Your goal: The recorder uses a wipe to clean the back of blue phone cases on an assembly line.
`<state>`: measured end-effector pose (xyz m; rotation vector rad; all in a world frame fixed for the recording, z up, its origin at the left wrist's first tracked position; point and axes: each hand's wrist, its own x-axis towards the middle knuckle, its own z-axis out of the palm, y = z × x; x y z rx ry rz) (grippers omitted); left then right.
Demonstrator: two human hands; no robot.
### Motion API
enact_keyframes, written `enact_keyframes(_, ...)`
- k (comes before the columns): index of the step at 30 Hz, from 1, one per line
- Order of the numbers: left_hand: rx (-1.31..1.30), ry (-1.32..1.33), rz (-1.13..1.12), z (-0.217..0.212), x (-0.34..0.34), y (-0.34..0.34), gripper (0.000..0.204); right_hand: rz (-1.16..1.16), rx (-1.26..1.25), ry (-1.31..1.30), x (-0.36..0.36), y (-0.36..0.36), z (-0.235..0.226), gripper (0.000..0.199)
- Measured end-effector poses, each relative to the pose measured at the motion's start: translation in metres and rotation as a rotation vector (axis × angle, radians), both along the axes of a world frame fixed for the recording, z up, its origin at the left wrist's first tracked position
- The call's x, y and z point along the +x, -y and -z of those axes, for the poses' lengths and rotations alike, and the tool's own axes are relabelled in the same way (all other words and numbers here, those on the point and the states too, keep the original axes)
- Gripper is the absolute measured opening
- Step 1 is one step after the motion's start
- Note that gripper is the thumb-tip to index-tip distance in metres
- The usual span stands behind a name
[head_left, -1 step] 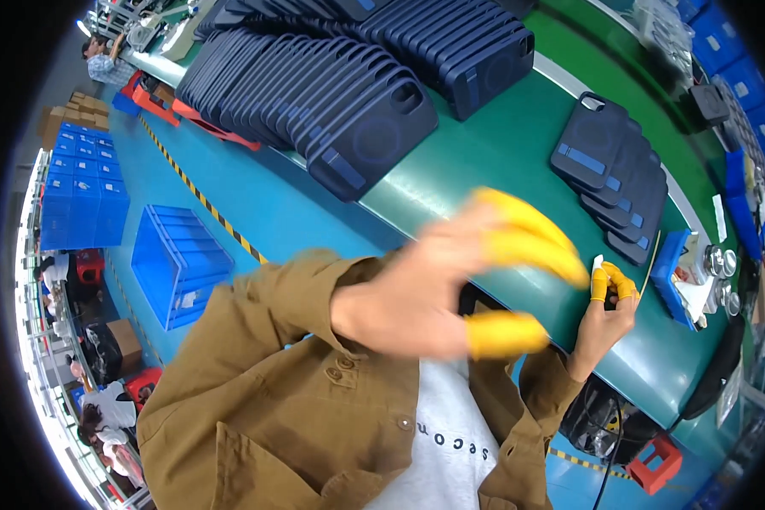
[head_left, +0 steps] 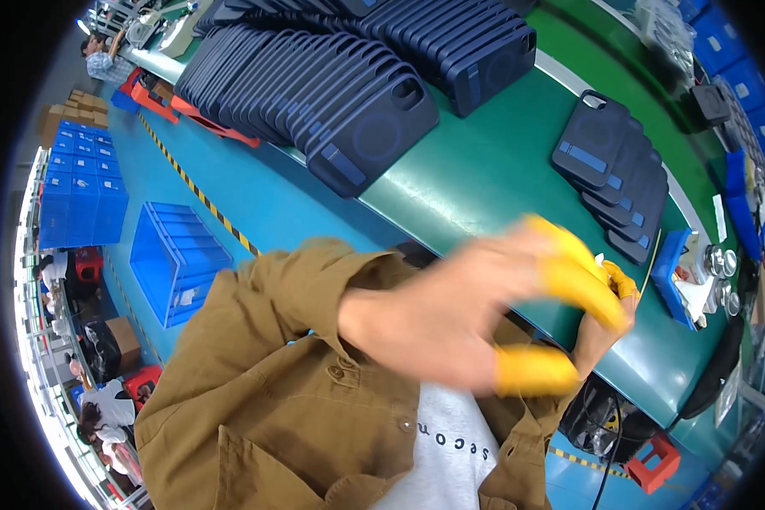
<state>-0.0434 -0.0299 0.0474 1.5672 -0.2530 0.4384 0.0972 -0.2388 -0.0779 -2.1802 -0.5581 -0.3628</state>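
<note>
Head view: a person in a brown jacket (head_left: 289,408) works at a green bench (head_left: 459,183). The left hand (head_left: 450,306), blurred and wearing yellow finger covers, reaches across from the left, its fingers pointing right; its grip is apart, thumb well clear of the fingers, and no object shows between them. The right hand (head_left: 626,293), also in yellow covers, lies mostly hidden behind it near the bench's edge. A small white piece (head_left: 600,258) shows just beside the right fingers; whether that grip is clamped on it cannot be told, and the piece is too small to read its direction. Just beyond the right hand, a short fan of dark blue phone cases (head_left: 591,140) lies on the bench, overlapping, the fan stepping down toward the lower right. The top case's long axis slants from upper right to lower left, its camera cutout pointing away from the person and its blue strip at the near end. To the upper left, a long row of similar cases (head_left: 374,136) leans, cutout ends up and to the right. A blue tray (head_left: 671,268) sits right of the right hand.
</note>
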Motion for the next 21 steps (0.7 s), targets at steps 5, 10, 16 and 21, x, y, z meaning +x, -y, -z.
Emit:
enact_keyframes(5,-0.327,0.083,0.517,-0.075,0.027,0.052,0.007,0.069,0.006,-0.066,-0.002,0.001,-0.004,0.011)
enact_keyframes(10,-0.303,-0.015,0.626,-0.09,0.031,0.068,0.021,0.041,-0.025,-0.015,-0.005,-0.002,-0.01,0.011)
enact_keyframes(16,-0.061,-0.146,0.685,-0.086,0.034,0.065,0.017,0.08,-0.016,-0.081,-0.01,0.001,-0.015,0.015)
enact_keyframes(21,0.05,-0.082,0.687,-0.077,0.035,0.045,0.016,0.153,0.216,-0.173,-0.008,0.005,-0.007,0.014)
